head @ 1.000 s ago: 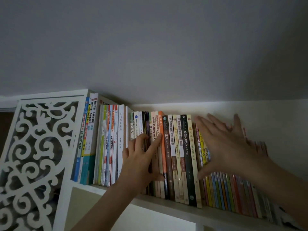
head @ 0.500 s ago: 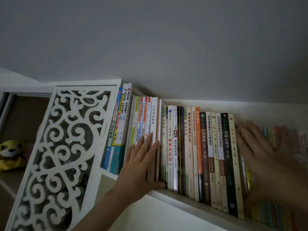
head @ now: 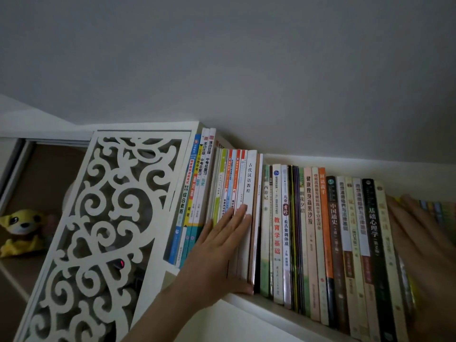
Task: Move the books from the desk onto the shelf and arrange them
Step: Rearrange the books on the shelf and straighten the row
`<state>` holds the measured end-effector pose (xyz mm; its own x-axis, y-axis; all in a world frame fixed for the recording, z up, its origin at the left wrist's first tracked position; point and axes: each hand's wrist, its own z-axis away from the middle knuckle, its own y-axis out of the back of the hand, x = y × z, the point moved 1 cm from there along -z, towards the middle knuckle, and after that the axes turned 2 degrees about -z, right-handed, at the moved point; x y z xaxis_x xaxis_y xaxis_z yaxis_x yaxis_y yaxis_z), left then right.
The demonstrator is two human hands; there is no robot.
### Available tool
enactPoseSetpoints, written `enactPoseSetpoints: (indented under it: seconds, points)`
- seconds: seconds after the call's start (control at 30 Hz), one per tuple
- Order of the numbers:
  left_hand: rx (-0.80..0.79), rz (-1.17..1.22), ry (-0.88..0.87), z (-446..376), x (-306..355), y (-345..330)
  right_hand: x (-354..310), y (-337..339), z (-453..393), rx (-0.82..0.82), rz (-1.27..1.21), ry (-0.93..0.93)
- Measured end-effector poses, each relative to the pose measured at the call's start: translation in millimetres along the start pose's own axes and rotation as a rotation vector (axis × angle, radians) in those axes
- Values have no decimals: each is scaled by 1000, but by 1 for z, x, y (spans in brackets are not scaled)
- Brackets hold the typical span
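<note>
Left hand (head: 223, 253) flat against upright books (head: 246, 218).

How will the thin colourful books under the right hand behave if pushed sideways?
Probably floppy: the thin colourful books have much narrower spines than the black-spined book beside them. They may lean or fan rather than slide as a block, though blur hides their exact tilt. The right hand pressing flat across several looks sensible.
</note>
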<state>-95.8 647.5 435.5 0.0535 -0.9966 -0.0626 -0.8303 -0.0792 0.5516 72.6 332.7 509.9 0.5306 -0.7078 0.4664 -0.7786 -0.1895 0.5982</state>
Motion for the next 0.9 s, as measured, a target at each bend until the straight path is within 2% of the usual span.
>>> enactPoseSetpoints:
  seconds: [0.07, 0.1, 0.23, 0.33, 0.43, 0.57, 0.77, 0.9]
  points:
    - [-15, 5, -14, 3, -8, 4, 13, -11, -6, -113, 12, -42]
    - [-34, 7, -3, 4, -10, 5, 17, -15, -8, -118, 14, -53]
    - [2, 2, -14, 3, -17, 5, -1, 1, -9, -79, -50, -35]
    - [27, -9, -12, 3, -23, 5, -19, 29, -3, -18, 6, -9]
    - [58, -12, -5, 7, -23, 4, -33, 48, 6, -77, -8, 20]
    - [86, 12, 20, 6, -13, 0, -35, 52, 16, -151, -21, -38]
    - [48, 19, -33, 4, 6, 2, -32, 57, 21, -178, -2, -53]
    - [58, -91, -10, 4, 1, -1, -35, 56, 18, -140, 34, -43]
